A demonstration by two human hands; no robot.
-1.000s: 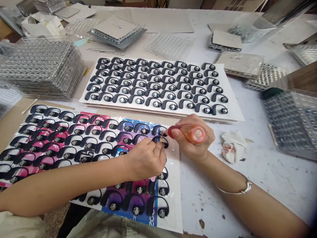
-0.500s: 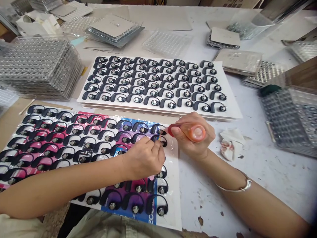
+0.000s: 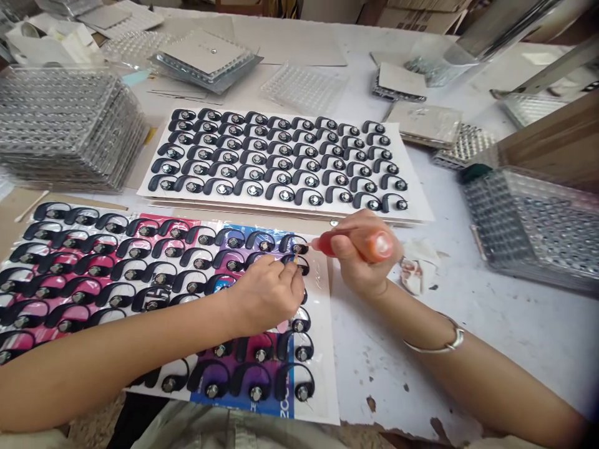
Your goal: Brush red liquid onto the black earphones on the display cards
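Note:
My right hand is closed around an orange-red squeeze bottle. The bottle's thin tip points left, at or close to the round end of a black ear-hook earphone part at the sheet's right edge. My left hand is closed in a pinch just below and left of that tip. What its fingers hold is hidden, apart from a small yellowish end at the fingertips. Beneath it lies a colourful printed sheet with rows of these black hooks, each with a round metallic piece; my left forearm covers some.
Behind, a white board carries more rows of black hooks. Stacked clear trays stand at left, further trays at right. A crumpled tissue lies beside my right wrist. A cotton swab rests at far left.
The squeeze bottle has tilted so that its thin tip shows at the hook part's round end. My left hand keeps its pinch. The whole view has shifted slightly.

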